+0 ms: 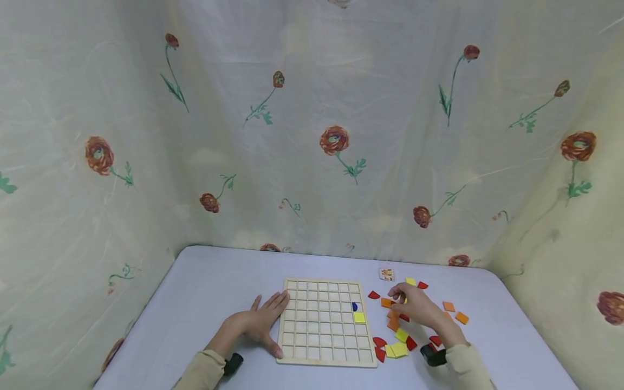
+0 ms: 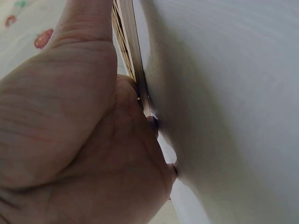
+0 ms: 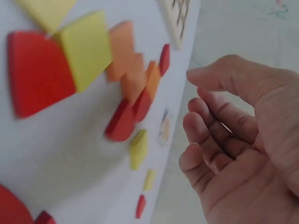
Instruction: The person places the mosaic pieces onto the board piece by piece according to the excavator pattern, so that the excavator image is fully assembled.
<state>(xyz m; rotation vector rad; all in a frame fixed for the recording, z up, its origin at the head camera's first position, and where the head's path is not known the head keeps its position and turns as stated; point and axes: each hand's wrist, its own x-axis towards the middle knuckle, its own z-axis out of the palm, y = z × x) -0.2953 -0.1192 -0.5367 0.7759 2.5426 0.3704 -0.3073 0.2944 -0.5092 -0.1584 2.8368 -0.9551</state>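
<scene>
My left hand rests at the left edge of a pale wooden grid board, fingers spread, with the thumb at its near left corner. The left wrist view shows the palm beside the board's edge. In the grid, near the right side, lie a dark blue half-round piece and a yellow square. My right hand hangs over scattered pieces right of the board. Its fingers are loosely bent with nothing between them and the thumb, above orange squares and red quarter-round pieces.
Yellow squares and red pieces lie along the board's right side. Two orange squares sit farther right. A small printed card lies beyond the board. Flowered curtain surrounds the white table.
</scene>
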